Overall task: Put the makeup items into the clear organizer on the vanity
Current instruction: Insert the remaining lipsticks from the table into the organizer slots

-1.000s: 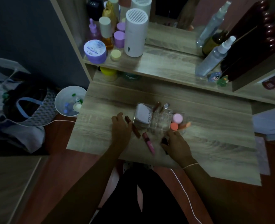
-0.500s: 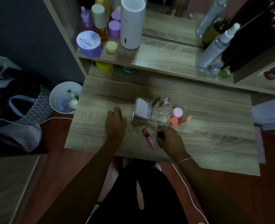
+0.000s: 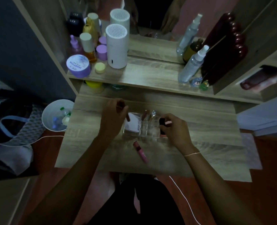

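The clear organizer (image 3: 146, 129) stands mid-desk, holding a white compact (image 3: 134, 125) on its left and two upright tubes (image 3: 148, 113) at the back. My left hand (image 3: 112, 118) hovers at the organizer's left edge, shut on a slim brown tube (image 3: 124, 111) that slants down toward the compact. My right hand (image 3: 175, 127) covers the organizer's right end, shut on a small black item (image 3: 163, 121). A pink lip gloss (image 3: 140, 151) lies flat on the desk in front of the organizer, between my forearms.
The raised shelf (image 3: 150, 77) behind carries a white cylinder (image 3: 116, 47), purple jars, bottles and two spray bottles (image 3: 192, 65). A white bin (image 3: 56, 115) sits on the floor left of the desk. A bag (image 3: 11, 125) lies further left.
My left hand lifted the brown tube off the desk and carried it up to the organizer's left side. My right hand rose from the desk with the black item to the organizer's right end.
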{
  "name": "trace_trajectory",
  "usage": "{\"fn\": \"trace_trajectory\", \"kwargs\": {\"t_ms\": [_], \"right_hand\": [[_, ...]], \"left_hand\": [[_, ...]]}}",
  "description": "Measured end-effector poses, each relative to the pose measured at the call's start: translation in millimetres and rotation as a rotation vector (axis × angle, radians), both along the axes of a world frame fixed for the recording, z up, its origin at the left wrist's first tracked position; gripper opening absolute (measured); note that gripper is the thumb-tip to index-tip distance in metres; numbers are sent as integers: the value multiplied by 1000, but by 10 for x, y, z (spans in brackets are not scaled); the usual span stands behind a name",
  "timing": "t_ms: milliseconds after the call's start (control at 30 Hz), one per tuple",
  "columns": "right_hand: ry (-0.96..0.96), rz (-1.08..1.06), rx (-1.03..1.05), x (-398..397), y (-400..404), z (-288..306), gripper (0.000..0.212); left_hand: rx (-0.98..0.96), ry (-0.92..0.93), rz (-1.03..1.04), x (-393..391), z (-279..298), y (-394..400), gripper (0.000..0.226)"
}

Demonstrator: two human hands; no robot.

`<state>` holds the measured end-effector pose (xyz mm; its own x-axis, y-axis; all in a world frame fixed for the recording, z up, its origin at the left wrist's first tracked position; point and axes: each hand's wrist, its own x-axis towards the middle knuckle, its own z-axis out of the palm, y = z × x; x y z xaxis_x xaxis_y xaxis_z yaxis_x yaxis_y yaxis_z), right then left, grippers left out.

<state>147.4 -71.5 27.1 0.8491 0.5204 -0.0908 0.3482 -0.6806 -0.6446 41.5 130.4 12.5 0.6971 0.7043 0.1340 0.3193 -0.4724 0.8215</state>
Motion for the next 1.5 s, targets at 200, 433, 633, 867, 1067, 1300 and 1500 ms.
{"fn": "trace_trajectory", "kwargs": {"t_ms": [200,433,633,867,1067,1300,1500], "right_hand": [[-57,-8,64,207,62,-55,19],[-8,40,2,314,118,-197,21],[-35,104,-89,365,133,-283,24],[-105,168,-134,378,149,-362,24],[-148,184,-163,384,183,-396,27],[-162,177,-158,376,159,-391,31],[-144,171,-153,372,155,-352,35]], "left_hand": [[-46,-49,-342,101,-98,-292,17],[-8,28,-399,167,-250,-397,14],[63,79,-418,171,-322,-448,16],[131,86,-442,222,-349,-476,19],[118,109,-458,257,-337,-483,24],[99,92,-443,211,-349,-514,26],[96,84,-382,175,-339,-518,29]]}}
